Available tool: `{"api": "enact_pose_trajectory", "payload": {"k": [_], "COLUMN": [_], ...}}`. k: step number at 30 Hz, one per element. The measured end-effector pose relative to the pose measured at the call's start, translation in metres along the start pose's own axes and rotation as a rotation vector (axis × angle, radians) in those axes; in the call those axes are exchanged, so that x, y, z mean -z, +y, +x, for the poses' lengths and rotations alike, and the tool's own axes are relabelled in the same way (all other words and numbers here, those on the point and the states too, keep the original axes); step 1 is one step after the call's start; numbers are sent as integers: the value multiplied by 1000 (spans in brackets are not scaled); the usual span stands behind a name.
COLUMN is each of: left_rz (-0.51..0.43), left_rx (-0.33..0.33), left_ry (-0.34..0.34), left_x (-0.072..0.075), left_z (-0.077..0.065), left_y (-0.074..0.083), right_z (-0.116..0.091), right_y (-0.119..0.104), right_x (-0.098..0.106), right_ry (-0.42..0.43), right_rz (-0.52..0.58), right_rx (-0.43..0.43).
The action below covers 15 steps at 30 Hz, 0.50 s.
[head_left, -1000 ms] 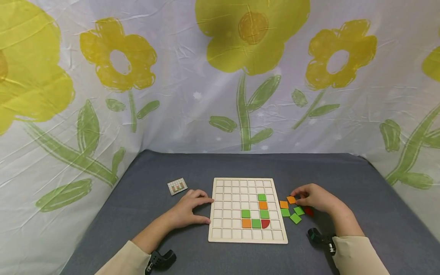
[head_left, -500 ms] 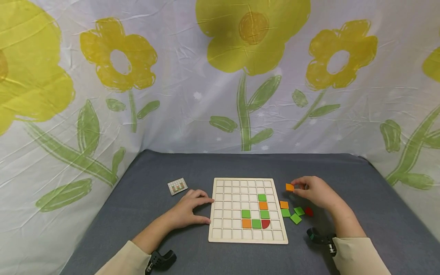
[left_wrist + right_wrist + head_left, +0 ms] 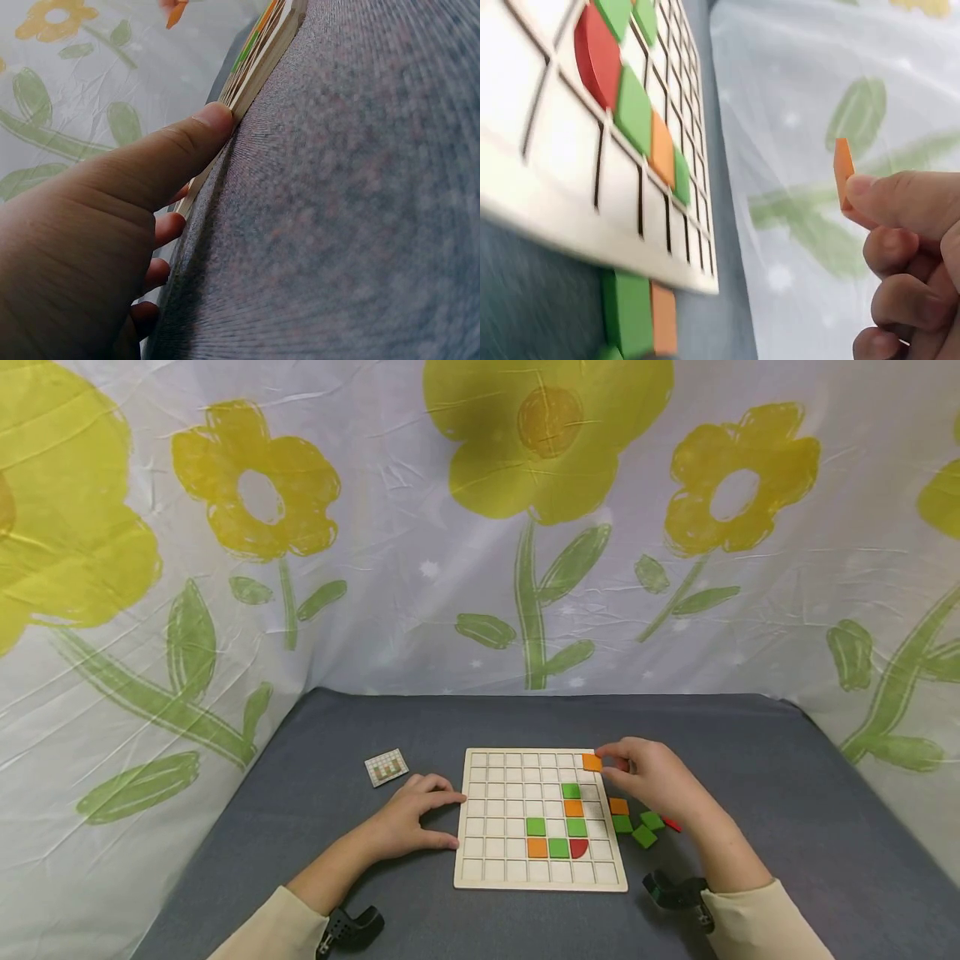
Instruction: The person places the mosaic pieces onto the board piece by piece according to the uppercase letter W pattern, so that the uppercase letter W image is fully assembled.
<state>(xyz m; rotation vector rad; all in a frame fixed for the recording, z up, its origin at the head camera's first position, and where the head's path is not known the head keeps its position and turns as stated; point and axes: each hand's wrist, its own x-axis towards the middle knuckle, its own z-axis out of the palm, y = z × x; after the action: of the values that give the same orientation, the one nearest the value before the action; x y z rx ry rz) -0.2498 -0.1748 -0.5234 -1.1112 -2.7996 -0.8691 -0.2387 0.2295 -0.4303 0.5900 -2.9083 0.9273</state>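
My right hand (image 3: 651,770) pinches an orange square tile (image 3: 592,762) between thumb and index finger, over the far right corner of the wooden grid board (image 3: 495,868). In the right wrist view the orange tile (image 3: 843,174) is raised above the board, its edge toward the camera. My left hand (image 3: 411,817) rests at the board's left edge, thumb and fingers spread along it; in the left wrist view the thumb tip (image 3: 216,117) touches the board's side. Green and orange square tiles and one red quarter-round tile (image 3: 578,848) sit in the board's cells.
Right of the board lie an orange tile (image 3: 618,807), several green tiles (image 3: 644,837) and a red piece (image 3: 672,824), partly hidden by my right wrist. A small pattern card (image 3: 387,768) lies left of the board on the grey cloth. A flowered curtain (image 3: 405,610) stands behind.
My right hand has picked up the orange tile from the loose pieces, lifted it, and carried it left over the board's far right corner. My left hand stays at the board's edge.
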Motion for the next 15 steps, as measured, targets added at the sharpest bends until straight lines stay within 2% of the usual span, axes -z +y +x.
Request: {"api": "enact_pose_trajectory", "payload": {"k": [10,15], "left_rz": [4,5], "left_rx": [12,-5], "left_ry": [-2,4], "left_x": [1,-1], "left_z": [-1,0], "left_y": [1,0], "right_z": [5,4], "right_y": [-25,-31], "right_x": [-25,-36], "right_ry": [-32,-39], "right_rz": [-56,-94], "right_rx": [3,15]}}
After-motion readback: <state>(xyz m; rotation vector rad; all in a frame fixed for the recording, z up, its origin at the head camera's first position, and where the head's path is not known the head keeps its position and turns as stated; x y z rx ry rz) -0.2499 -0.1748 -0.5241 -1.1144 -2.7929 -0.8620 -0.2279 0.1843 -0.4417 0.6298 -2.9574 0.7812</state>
